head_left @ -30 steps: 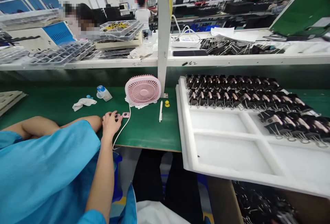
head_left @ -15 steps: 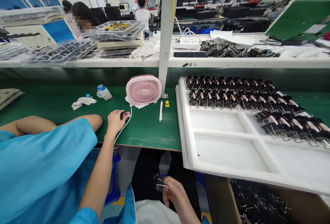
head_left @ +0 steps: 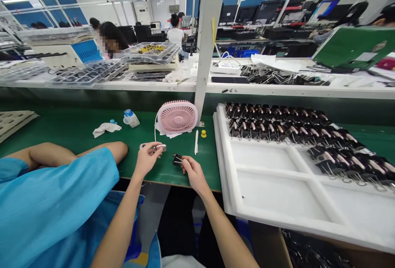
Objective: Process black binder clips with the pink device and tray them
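Over the green tabletop [head_left: 208, 165], near its front edge, the right hand [head_left: 194, 173] pinches a black binder clip [head_left: 177, 159]; to its left, the left hand [head_left: 147, 160] grips a pink device [head_left: 162, 147]; behind stands a pink fan [head_left: 177, 119]; beyond, a white shelf [head_left: 262, 89].

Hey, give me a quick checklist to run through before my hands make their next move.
1. Small pink device gripped: ok, between the fingers and thumb of the left hand.
2. Black binder clip gripped: ok, the right hand has it by the wire handles.
3. Clip and device apart: ok, green tabletop shows between them.
4. Clip spread open: cannot tell, too small in this view.
5. White cable free of the left hand: cannot tell, it drops to the fingers and any contact is hidden.
6. Co-worker's arm apart from both hands: ok, it rests farther left.
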Demonstrator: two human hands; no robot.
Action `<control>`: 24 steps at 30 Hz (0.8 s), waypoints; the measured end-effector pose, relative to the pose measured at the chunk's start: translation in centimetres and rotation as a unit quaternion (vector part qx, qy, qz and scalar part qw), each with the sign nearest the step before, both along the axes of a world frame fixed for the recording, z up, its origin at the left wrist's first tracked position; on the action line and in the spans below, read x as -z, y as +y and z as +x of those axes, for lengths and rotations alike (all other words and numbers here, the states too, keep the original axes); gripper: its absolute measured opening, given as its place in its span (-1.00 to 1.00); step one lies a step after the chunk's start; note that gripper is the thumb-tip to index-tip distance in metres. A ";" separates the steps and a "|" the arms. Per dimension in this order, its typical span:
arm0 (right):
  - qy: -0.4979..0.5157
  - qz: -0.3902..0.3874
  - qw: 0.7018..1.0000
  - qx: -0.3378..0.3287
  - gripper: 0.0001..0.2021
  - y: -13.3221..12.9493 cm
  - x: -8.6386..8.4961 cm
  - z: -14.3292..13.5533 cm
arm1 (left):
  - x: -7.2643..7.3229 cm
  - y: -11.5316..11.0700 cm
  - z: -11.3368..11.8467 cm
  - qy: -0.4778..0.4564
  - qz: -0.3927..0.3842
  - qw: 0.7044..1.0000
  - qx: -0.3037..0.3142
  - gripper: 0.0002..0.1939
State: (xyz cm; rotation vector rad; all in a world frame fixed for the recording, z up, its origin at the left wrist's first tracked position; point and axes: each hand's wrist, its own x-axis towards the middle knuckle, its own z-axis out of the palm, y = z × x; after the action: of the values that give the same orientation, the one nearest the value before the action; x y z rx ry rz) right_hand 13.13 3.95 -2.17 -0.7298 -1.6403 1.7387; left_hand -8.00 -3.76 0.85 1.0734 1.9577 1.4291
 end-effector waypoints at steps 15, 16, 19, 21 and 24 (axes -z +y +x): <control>-0.029 0.050 0.998 0.014 -0.41 -0.5 1.1 1.7 | 0.9 -1.5 5.8 -0.296 0.037 0.954 0.043 -0.27; -0.034 0.061 0.997 0.014 -0.43 -0.5 1.1 1.8 | 0.9 -1.5 5.9 -0.296 0.036 0.954 0.041 -0.27; -0.041 0.085 0.995 0.014 -0.45 -0.4 1.0 1.7 | 1.0 -1.3 6.1 -0.294 0.038 0.955 0.027 -0.27; -0.041 0.096 0.994 0.019 -0.47 -0.5 0.8 1.4 | 1.1 -1.2 6.0 -0.293 0.039 0.955 0.020 -0.27; -0.039 0.073 0.996 0.026 -0.50 -1.7 -0.2 1.4 | 1.4 -1.2 5.6 -0.299 0.031 0.954 0.013 -0.26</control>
State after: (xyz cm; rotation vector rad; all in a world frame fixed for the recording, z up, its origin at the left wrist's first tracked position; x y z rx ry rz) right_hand 14.48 2.29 -2.01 -0.7722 -1.7641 1.5534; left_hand -2.40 -4.96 -0.55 0.5843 1.4630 1.5785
